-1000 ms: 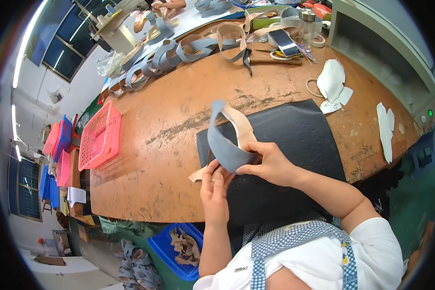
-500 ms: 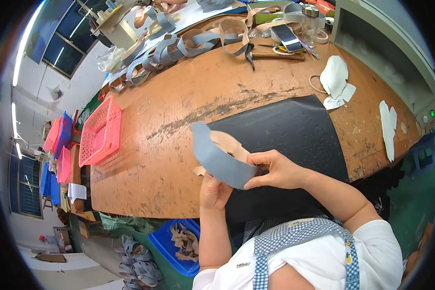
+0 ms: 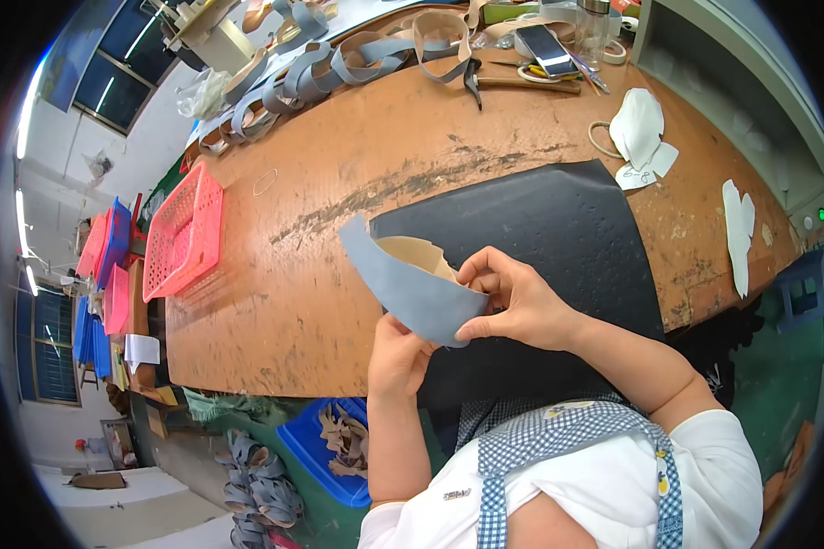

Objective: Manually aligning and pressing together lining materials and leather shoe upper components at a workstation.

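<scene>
A blue-grey leather shoe upper (image 3: 407, 291) with beige lining is curved into a loop, held up over the black mat (image 3: 540, 229) on the workbench. My left hand (image 3: 396, 359) is closed on its lower edge from below, fingers partly hidden behind the leather. At the right end of the piece, my right hand (image 3: 515, 304) pinches it, thumb on the outer blue-grey face and fingers at the lined side. The upper's pointed left end sticks up and away from both hands.
Beyond the mat lie a hammer (image 3: 526, 84), a phone (image 3: 547, 50) and a clear bottle (image 3: 592, 35). Similar looped uppers (image 3: 311, 78) line the far edge. A pink basket (image 3: 185, 233) stands left, white paper patterns (image 3: 638, 128) right. Below is a blue bin (image 3: 293, 446) of scraps.
The upper has tilted and turned, its left end now more pointed and farther left. My right-hand fingers have shifted along its edge; my left hand keeps hold beneath.
</scene>
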Demonstrator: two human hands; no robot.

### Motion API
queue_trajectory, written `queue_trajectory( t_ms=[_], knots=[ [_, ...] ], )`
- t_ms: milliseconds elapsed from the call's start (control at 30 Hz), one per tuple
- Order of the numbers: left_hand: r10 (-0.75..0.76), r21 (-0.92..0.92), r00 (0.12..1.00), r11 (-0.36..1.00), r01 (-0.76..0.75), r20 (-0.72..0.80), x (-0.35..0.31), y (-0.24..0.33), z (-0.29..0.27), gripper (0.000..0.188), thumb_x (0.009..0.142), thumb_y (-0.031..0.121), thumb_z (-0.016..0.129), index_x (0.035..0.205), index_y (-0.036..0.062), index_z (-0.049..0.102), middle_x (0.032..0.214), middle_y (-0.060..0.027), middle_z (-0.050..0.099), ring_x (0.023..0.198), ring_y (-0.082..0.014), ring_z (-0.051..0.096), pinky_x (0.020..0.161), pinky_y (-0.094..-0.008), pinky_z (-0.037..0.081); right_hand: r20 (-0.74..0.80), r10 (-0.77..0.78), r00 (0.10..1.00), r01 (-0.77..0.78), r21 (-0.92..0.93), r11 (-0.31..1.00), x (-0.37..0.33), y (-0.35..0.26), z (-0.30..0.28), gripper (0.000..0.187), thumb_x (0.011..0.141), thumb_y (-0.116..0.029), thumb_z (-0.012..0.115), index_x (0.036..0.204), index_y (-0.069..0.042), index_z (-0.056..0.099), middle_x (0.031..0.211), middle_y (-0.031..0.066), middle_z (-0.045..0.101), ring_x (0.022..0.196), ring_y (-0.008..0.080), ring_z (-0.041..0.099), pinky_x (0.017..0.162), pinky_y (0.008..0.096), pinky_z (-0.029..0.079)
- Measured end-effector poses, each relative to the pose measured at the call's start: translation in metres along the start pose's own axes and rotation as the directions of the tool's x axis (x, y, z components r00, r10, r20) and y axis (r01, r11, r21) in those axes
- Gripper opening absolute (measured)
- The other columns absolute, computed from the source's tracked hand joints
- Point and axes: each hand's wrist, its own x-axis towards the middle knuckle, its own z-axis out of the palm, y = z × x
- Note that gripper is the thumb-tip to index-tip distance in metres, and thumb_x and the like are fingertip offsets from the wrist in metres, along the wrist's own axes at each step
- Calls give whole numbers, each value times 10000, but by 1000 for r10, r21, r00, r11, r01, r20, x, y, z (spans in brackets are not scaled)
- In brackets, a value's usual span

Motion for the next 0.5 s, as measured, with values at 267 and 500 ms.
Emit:
queue_trajectory(
  t_ms=[267, 500],
  knots=[
    [53, -54, 995, 997, -58, -90, -6, -3, 12, 388, 930, 186, 696, 1219, -42, 574, 1099, -83, 671, 1037, -189, 660, 842, -334, 566, -25, -103, 994, 93, -252, 963, -2, -1, 5, 538, 774, -46, 831, 1160, -17, 457, 917, 66, 672, 867, 105, 647, 767, 268, 533],
    [180, -319, 968, 920, -229, -174, -14, -16, 21, 315, 988, 178, 610, 1215, -37, 579, 1135, -94, 676, 1023, -181, 656, 896, -347, 531, -8, 15, 1000, -15, -114, 993, -1, 8, 3, 523, 764, -52, 836, 1160, -17, 497, 857, 29, 642, 814, 85, 621, 756, 259, 517]
  ],
)
